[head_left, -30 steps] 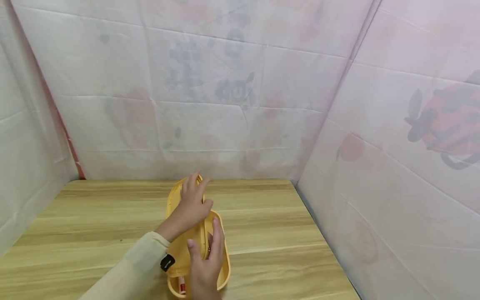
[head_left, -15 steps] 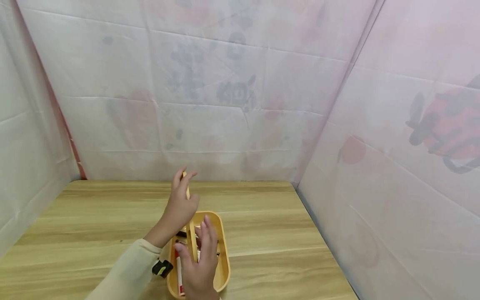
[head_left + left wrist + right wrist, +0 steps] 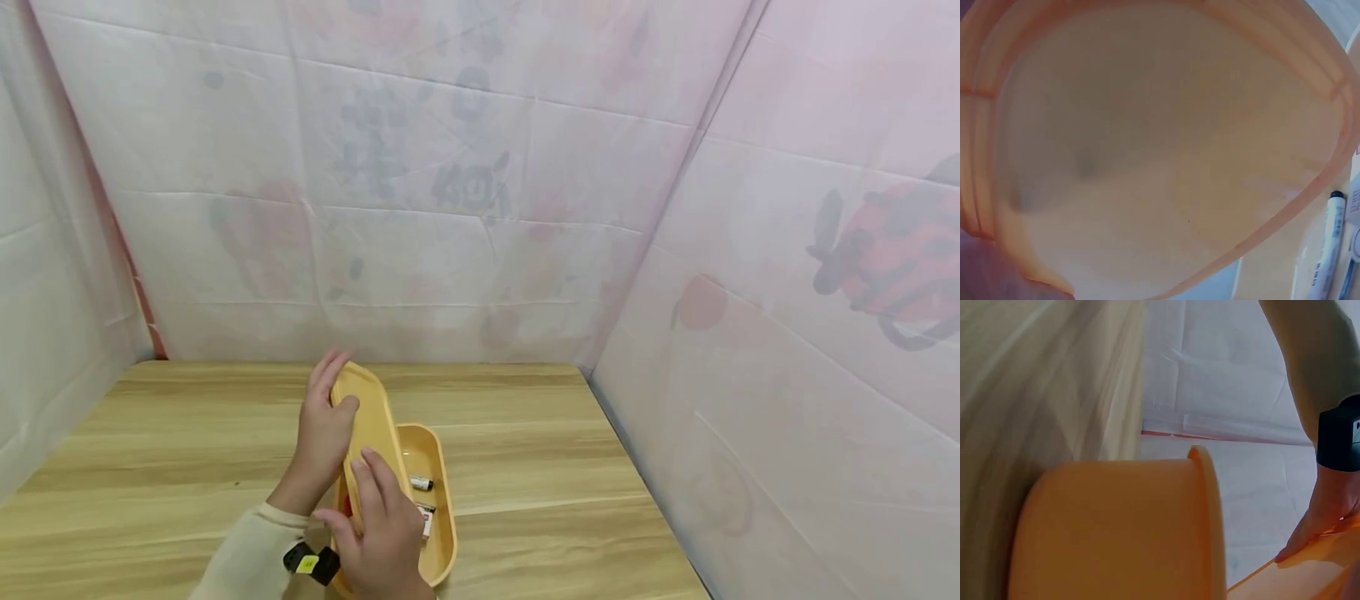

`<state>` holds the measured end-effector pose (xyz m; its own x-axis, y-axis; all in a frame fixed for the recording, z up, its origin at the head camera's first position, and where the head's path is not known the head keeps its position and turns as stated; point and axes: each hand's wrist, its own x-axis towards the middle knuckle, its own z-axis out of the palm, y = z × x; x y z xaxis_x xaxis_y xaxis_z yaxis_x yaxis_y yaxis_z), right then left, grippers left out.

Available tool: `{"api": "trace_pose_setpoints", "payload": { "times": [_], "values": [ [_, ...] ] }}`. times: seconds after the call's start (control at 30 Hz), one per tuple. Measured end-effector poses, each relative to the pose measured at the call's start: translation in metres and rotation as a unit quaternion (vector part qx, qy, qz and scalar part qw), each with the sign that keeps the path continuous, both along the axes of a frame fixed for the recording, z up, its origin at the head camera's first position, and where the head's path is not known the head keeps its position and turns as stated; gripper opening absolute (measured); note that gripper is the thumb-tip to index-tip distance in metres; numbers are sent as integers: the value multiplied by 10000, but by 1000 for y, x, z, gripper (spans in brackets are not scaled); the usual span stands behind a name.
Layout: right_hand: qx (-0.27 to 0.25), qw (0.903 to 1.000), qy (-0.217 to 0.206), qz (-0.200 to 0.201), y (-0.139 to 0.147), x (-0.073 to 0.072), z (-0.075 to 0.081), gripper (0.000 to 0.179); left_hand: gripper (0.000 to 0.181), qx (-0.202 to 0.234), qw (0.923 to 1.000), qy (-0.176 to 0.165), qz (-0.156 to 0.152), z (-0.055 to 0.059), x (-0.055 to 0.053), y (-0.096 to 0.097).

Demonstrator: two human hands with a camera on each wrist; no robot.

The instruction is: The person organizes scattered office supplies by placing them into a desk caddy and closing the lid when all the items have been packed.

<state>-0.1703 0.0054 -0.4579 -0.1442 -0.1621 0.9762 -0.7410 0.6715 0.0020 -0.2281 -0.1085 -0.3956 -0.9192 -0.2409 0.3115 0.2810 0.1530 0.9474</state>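
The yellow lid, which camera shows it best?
The head view: the whole yellow lid shows, tilted over the box, held by both hands. The left wrist view is filled by its inner side, and the right wrist view catches only an edge at the bottom right.

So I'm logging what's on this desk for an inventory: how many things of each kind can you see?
Box: 1
Lid: 1
Pens or markers in the box: at least 2, the rest hidden by the hands
Total: at least 4
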Motion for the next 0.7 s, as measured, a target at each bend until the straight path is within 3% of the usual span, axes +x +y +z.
{"api": "trace_pose_setpoints", "payload": {
  "times": [0.1, 0.17, 0.27, 0.33, 0.4, 0.47, 0.5, 0.57, 0.6, 0.63, 0.7],
  "values": [
    [134, 9999, 16, 88, 1, 1, -2, 51, 61, 169, 9996, -220, 67, -5, 2, -2],
    [233, 9989, -153, 379, 5, 1, -1, 49, 63, 280, 9990, -318, 123, -8, 3, -4],
    [318, 9914, -794, 994, 16, 1, 0, 45, 64, 510, 9977, -414, 186, -12, 5, -9],
    [231, 9755, -1552, 1540, 27, -2, 3, 42, 65, 665, 9964, -497, 192, -14, 6, -12],
    [-89, 9460, -2489, 2077, 39, -6, 6, 42, 66, 842, 9946, -586, 145, -14, 7, -16],
    [-611, 9004, -3495, 2517, 52, -13, 9, 45, 68, 979, 9925, -723, 93, -14, 8, -18],
    [-914, 8717, -4029, 2634, 59, -16, 9, 46, 69, 1042, 9912, -818, 55, -13, 8, -20],
    [-1509, 8218, -4796, 2682, 70, -23, 9, 46, 70, 1297, 9864, -1011, -33, -14, 9, -23],
    [-1760, 8011, -5067, 2654, 76, -27, 8, 45, 71, 1453, 9834, -1083, -114, -14, 10, -25],
    [-1957, 7848, -5295, 2557, 81, -30, 7, 46, 71, 1626, 9798, -1149, -192, -14, 11, -26],
    [-2266, 7651, -5511, 2440, 88, -35, 3, 48, 72, 1988, 9718, -1215, -353, -14, 12, -28]
  ]
}}
